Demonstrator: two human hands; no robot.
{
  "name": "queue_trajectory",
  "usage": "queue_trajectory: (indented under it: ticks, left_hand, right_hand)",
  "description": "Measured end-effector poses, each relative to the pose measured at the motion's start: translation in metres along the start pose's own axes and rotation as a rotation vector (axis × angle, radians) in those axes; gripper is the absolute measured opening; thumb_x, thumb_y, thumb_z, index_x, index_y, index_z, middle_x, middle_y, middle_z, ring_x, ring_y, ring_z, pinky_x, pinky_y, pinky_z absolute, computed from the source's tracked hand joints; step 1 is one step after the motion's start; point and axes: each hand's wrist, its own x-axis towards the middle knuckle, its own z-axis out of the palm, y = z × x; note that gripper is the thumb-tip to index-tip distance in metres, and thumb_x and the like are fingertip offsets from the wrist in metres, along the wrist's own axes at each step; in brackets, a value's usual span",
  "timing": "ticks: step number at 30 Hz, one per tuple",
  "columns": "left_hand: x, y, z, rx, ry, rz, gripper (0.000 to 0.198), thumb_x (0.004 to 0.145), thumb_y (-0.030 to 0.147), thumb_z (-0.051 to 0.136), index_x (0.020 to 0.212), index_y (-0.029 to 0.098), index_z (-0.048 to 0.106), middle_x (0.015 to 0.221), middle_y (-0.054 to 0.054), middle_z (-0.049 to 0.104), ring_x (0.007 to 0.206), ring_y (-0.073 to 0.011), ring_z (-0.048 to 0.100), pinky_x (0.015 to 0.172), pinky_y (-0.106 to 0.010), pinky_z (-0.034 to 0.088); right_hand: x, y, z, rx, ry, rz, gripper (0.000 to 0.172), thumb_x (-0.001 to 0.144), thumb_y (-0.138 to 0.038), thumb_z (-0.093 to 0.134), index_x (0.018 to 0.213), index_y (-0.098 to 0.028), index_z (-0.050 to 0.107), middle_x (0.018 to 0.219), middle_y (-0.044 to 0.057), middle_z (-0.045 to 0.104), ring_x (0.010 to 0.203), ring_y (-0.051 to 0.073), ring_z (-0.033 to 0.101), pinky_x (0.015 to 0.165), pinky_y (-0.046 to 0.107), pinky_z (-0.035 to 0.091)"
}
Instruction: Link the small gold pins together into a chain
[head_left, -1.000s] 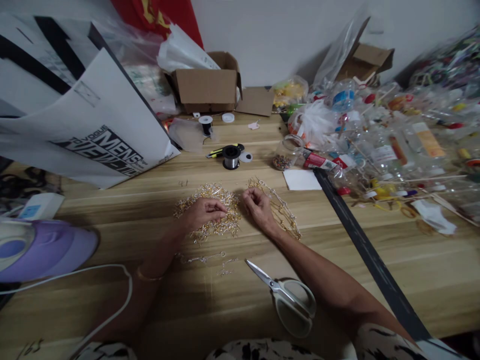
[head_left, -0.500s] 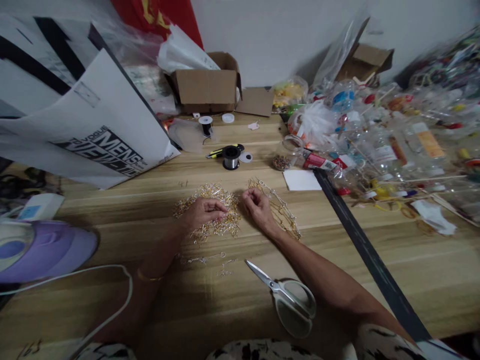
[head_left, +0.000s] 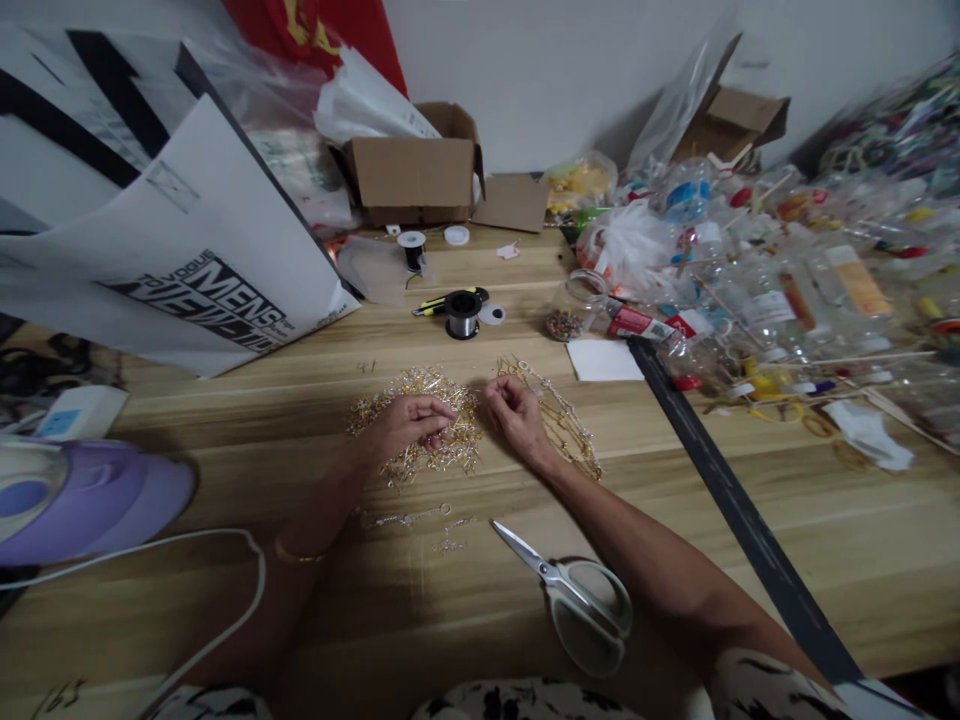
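Note:
A heap of small gold and silver jewelry pieces [head_left: 435, 462] lies on the wooden table. My left hand [head_left: 409, 425] is over the heap, fingertips drawn together; anything between them is too small to make out. To its right, my right hand [head_left: 517, 412] is closed in a pinch, and what it may hold cannot be seen. Gold and silver chains [head_left: 564, 425] lie just beyond the right hand and are partly covered by it. Nearer to me are a short silver chain [head_left: 409, 518] and some thin bits of chain [head_left: 451, 540]. Scissors [head_left: 570, 595] lie partly open beside my right forearm.
Behind the heap stand a wire spool [head_left: 462, 314], a yellow-black cutter [head_left: 435, 302] and a jar of beads [head_left: 576, 305]. Plastic bottles [head_left: 780, 290] crowd the right side. A white bag [head_left: 195, 250] and a purple appliance [head_left: 105, 495] with its cord are at left.
The fingers of my left hand have shifted slightly over the heap, the lower ones curling in. My right hand stays in nearly the same place, still pinched.

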Motion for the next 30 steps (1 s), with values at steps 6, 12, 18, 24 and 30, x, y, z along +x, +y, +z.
queue_trajectory:
  ticks: [6,12,18,24,30]
  left_hand:
    - [-0.0007,0.0015,-0.0007,-0.014,-0.017,0.002,0.024,0.072,0.030,0.067,0.088,0.012,0.063,0.065,0.000,0.066,0.052,-0.0084,0.057,0.052,-0.021,0.047]
    - [0.0019,-0.0004,-0.0053,0.020,-0.092,0.097,0.030,0.064,0.022,0.073,0.090,0.012,0.063,0.073,-0.002,0.067,0.069,-0.0116,0.062,0.066,-0.024,0.050]
    - [0.0018,-0.0018,-0.0052,0.071,-0.083,0.114,0.026,0.068,0.024,0.070,0.090,0.012,0.062,0.075,-0.004,0.069,0.071,-0.0133,0.064,0.070,-0.027,0.049]
    - [0.0012,-0.0009,-0.0038,0.121,-0.057,0.098,0.022,0.070,0.027,0.069,0.085,0.012,0.064,0.076,-0.005,0.071,0.071,-0.0149,0.065,0.070,-0.028,0.050]
    - [0.0001,0.0013,-0.0037,0.106,-0.068,0.103,0.022,0.074,0.030,0.066,0.086,0.012,0.064,0.076,-0.006,0.072,0.069,-0.0143,0.066,0.070,-0.029,0.052]
  right_hand:
    - [-0.0003,-0.0019,0.0004,-0.010,0.007,0.009,0.025,0.082,-0.043,0.056,0.075,-0.019,0.050,0.053,-0.006,0.042,0.046,0.009,0.036,0.044,0.022,0.029]
    - [-0.0001,-0.0008,0.0004,0.012,0.003,0.005,0.025,0.082,-0.042,0.056,0.076,-0.019,0.050,0.053,-0.006,0.042,0.045,0.008,0.035,0.043,0.022,0.028]
    - [-0.0007,0.0012,0.0002,0.023,-0.003,0.009,0.023,0.082,-0.041,0.056,0.077,-0.019,0.050,0.053,-0.006,0.042,0.045,0.009,0.035,0.044,0.022,0.029]
    - [-0.0012,-0.0033,0.0007,0.013,-0.008,0.002,0.022,0.082,-0.039,0.056,0.076,-0.019,0.050,0.053,-0.006,0.042,0.046,0.008,0.035,0.045,0.022,0.029]
    - [-0.0015,-0.0022,0.0007,0.011,-0.008,-0.008,0.020,0.083,-0.037,0.055,0.077,-0.019,0.050,0.054,-0.006,0.043,0.046,0.009,0.036,0.045,0.022,0.029]
